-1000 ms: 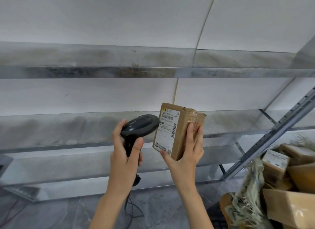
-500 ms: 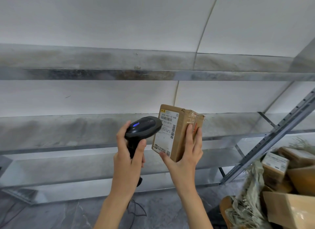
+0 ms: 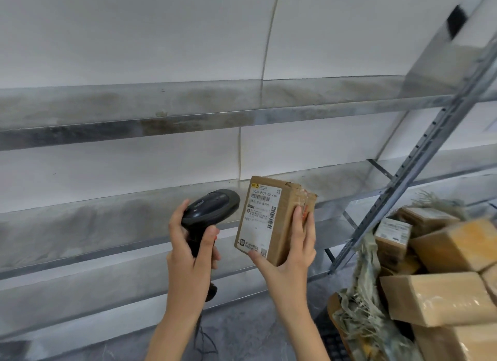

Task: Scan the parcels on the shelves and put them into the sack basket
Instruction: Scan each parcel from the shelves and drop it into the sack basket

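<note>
My right hand [image 3: 291, 255] grips a small brown cardboard parcel [image 3: 274, 218] from below and behind, its white shipping label turned to the left. My left hand [image 3: 192, 250] holds a black handheld barcode scanner [image 3: 211, 210] by its grip, the scanner head pointing at the label from a short distance. At the lower right stands the sack basket [image 3: 357, 304], its frayed burlap edge hanging over, with several brown parcels [image 3: 435, 296] piled inside.
Bare metal shelves [image 3: 121, 124] run across the view in front of a white wall. A slanted perforated upright [image 3: 419, 150] stands at the right, beside the basket. The scanner's black cable [image 3: 207, 342] hangs down toward the grey floor.
The view has swung right and slightly down, so more of the sack basket shows. The scanner's blue light seen half a second ago is out. Both hands keep their hold.
</note>
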